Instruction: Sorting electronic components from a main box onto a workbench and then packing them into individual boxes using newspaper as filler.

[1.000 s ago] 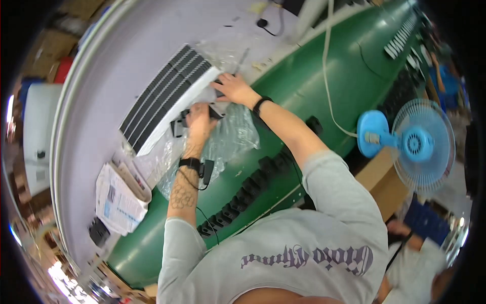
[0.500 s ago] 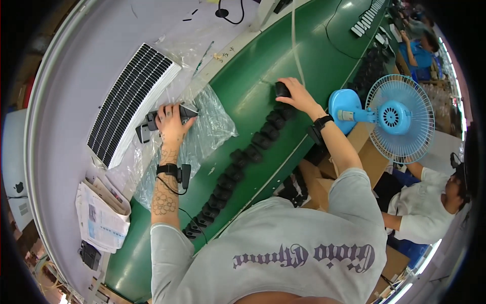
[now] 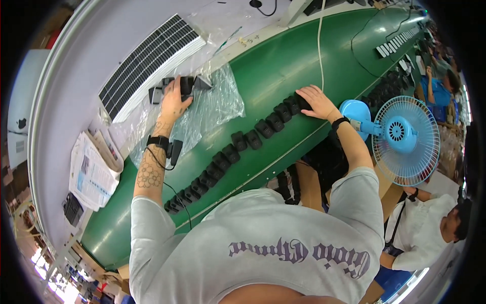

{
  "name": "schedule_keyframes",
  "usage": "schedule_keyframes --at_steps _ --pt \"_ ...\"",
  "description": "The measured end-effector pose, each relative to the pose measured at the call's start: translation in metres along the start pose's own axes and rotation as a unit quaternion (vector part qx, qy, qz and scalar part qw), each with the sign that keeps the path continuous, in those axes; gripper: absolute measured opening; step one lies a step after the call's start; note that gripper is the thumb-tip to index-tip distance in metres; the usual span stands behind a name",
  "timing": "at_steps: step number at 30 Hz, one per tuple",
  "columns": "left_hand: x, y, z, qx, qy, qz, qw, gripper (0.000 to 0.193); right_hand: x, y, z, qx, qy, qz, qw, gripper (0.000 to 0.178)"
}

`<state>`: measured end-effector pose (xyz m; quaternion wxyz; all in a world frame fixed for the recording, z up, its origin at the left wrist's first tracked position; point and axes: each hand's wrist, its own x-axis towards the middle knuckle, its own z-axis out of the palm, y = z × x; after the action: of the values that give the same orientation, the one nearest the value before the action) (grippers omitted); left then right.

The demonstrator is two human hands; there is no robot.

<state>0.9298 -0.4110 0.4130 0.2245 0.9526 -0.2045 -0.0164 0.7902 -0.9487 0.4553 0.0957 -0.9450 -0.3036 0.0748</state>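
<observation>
Your right hand [image 3: 317,103] has brought black block [image 3: 302,102] to end of row [image 3: 231,153] on green belt [image 3: 273,63]; left hand [image 3: 174,100], well apart, rests on black parts [image 3: 187,84] over clear plastic [image 3: 218,104]. Both grips unclear.

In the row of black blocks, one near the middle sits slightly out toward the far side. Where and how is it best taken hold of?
I would probably pinch the protruding block at its far end, coming from above and the far side: that end stands out of line with neighbouring blocks, and green surface shows beyond it.
</observation>
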Motion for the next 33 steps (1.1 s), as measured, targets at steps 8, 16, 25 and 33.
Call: schedule_keyframes --at_steps 8,16,25,33 --pt "0.003 0.04 0.007 0.068 0.0 -0.078 0.995 0.087 -0.027 -0.003 0.047 0.023 0.173 0.219 0.96 0.048" --pt "0.03 0.023 0.002 0.006 -0.019 -0.046 0.999 0.066 0.002 -0.022 0.035 0.175 0.248 0.255 0.918 0.062" --pt "-0.092 0.049 -0.063 -0.402 0.191 -0.21 0.871 0.076 0.208 -0.172 -0.003 0.441 0.258 0.214 0.832 0.053" --pt "-0.397 0.003 -0.141 -0.214 0.278 -0.462 0.814 0.075 0.329 -0.158 0.085 0.181 0.13 0.151 0.963 0.031"
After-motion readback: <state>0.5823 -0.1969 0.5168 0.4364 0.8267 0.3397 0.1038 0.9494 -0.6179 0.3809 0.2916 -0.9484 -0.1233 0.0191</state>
